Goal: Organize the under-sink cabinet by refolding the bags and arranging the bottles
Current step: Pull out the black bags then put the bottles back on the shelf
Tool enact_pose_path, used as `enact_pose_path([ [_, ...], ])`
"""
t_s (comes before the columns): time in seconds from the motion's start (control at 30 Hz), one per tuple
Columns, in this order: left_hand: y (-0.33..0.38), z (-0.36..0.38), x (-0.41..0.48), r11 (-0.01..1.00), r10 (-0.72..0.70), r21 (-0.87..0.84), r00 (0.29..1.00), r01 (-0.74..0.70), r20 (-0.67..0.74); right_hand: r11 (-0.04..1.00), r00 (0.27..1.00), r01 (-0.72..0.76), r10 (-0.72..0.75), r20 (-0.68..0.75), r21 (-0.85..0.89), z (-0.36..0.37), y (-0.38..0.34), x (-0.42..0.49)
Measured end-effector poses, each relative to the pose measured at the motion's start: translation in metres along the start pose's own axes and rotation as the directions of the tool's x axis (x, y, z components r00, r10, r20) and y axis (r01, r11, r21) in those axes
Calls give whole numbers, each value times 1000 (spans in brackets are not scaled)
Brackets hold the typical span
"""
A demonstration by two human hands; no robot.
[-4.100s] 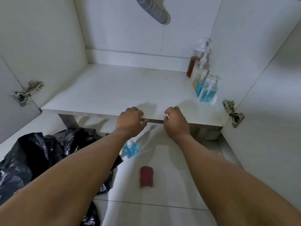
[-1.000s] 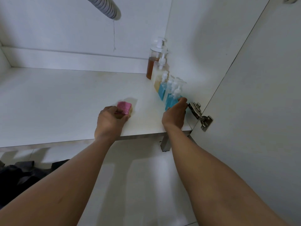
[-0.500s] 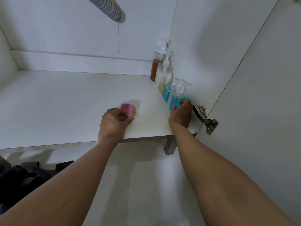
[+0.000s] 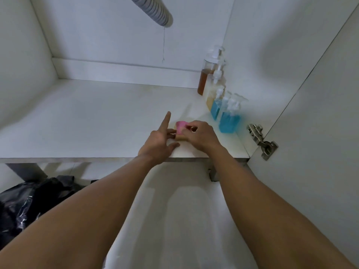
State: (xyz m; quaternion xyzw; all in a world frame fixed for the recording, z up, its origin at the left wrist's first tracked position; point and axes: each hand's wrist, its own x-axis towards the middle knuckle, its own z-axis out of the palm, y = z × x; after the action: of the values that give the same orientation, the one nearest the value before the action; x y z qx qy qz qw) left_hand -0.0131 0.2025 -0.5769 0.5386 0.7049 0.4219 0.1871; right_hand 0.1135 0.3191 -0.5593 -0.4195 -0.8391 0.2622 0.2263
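At mid-frame, the right hand [image 4: 202, 136] pinches a small pink block [image 4: 181, 126] resting on the white cabinet shelf [image 4: 87, 121]. The left hand [image 4: 158, 140] lies open just beside it, forefinger straight. A row of clear pump bottles [image 4: 229, 121] lines the wall at right of centre. Crumpled black plastic bags [image 4: 29, 202] lie on the floor at lower left.
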Motion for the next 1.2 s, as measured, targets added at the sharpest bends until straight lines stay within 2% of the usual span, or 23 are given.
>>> enact_pose_path([
  [0.1,-3,-4,7,1000,4,19,1000,-4,12,991,1000,-4,3,-10,-134,5,-4,10],
  [0.17,-8,-6,19,984,-3,179,1000,0,14,989,999,-19,12,-42,-148,7,-5,20],
  [0.3,-23,-10,57,848,-52,528,999,48,-6,997,987,-31,19,-163,-74,8,-2,55],
  [0.43,-41,-14,107,724,-132,679,990,124,-40,998,968,-56,46,-247,-34,10,4,116],
  [0.57,-55,-14,145,686,-211,701,975,194,-63,994,950,-72,42,-309,-86,11,12,179],
  [0.73,-67,-10,155,703,-192,681,977,205,-96,976,948,-69,0,-317,-208,20,25,242],
  [0.9,-72,-6,156,695,-187,686,975,216,-117,944,965,-87,0,-263,-319,32,41,273],
  [1.0,-73,-7,156,702,-192,677,975,219,-116,893,970,-95,-16,-242,-439,36,44,283],
  [1.2,-69,-9,156,714,-203,664,973,221,-107,712,975,-50,-117,-189,-700,32,44,290],
])
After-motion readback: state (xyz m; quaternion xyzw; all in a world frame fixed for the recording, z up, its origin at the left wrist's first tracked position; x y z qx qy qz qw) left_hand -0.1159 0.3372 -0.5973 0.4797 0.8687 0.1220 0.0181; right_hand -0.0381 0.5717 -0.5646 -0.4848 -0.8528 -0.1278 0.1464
